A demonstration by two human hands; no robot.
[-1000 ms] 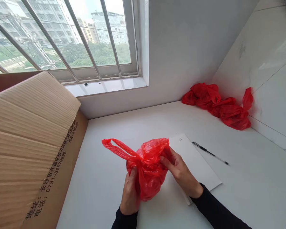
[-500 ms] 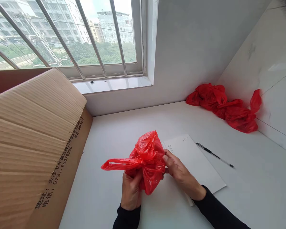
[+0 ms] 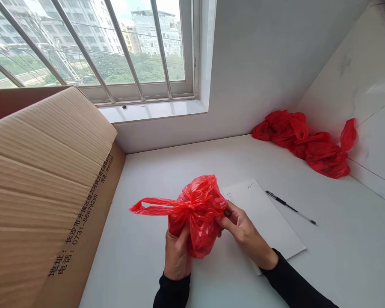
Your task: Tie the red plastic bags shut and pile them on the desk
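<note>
A knotted red plastic bag (image 3: 202, 226) with something bulky inside is held up over the white table. What it contains cannot be made out. My left hand (image 3: 177, 254) supports it from below and the left, thumb on its front and the other fingers hidden behind. With thumb and fingers, my right hand (image 3: 239, 224) pinches the bag's right side. The bag's handle loop sticks out to the left from the knot. Behind my right hand lies a white paper pad (image 3: 269, 226) with a little handwriting near its top.
A black pen (image 3: 290, 207) lies right of the pad. More crumpled red plastic bags (image 3: 308, 143) rest in the far right corner by the wall. A large open cardboard box (image 3: 51, 171) stands at the left, below a barred window (image 3: 141, 92).
The bag has turned slightly in my hands, its knot and handle loop shifting upward. My right thumb and fingers now pinch its right side more tightly.
</note>
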